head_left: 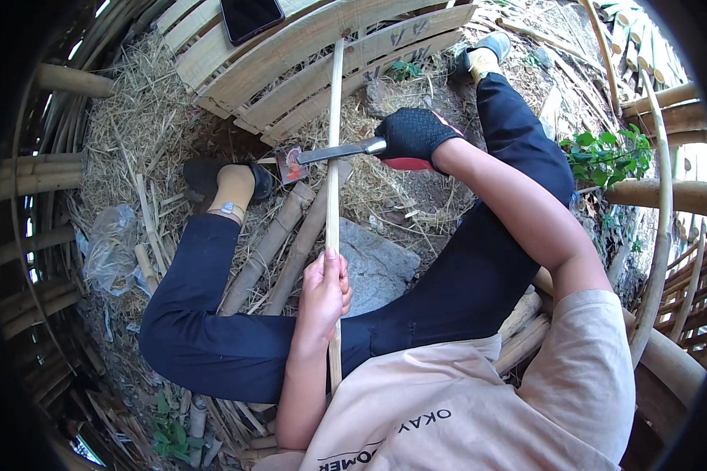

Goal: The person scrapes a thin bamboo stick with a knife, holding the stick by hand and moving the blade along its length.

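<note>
My bare left hand (323, 294) is closed around a long, pale bamboo strip (334, 208). The strip runs from beside my lap up to a slatted wooden crate. In a black glove with red parts, my right hand (416, 140) grips a hatchet (330, 154) with a metal shaft. Its reddish, squarish head (291, 166) lies just left of the strip, and the shaft crosses the strip at an angle. The glove hides the handle's end. I cannot tell whether the edge touches the bamboo.
A dark phone (251, 17) lies on the slatted wooden crate (283, 71). Bamboo poles (267, 251) and a grey stone slab (373, 267) lie between my legs. A clear plastic bag (114, 247) rests on the straw at left. Bamboo railings (668, 196) and leafy plants (609, 155) stand at right.
</note>
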Action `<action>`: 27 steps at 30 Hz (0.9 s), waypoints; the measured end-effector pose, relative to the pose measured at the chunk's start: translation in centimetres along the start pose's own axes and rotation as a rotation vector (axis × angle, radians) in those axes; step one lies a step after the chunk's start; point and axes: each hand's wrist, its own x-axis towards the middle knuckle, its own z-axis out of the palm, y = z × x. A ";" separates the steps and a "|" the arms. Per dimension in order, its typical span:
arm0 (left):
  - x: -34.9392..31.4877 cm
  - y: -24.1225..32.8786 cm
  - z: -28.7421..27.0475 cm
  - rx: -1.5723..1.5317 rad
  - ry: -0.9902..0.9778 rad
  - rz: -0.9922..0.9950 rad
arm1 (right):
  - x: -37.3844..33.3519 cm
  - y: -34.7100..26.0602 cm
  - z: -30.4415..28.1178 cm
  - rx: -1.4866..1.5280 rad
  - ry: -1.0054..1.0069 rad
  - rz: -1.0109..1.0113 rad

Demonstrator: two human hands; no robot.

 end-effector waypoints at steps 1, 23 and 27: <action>0.0 -0.1 0.0 0.000 0.003 0.004 | 0.1 0.0 -0.1 -0.025 -0.006 0.012; -12.4 -3.5 -5.1 0.073 0.026 -0.130 | 3.0 3.1 -0.8 -0.071 0.240 0.132; -11.8 -4.1 -4.5 0.030 0.059 -0.110 | 2.3 2.5 0.0 0.016 0.217 0.086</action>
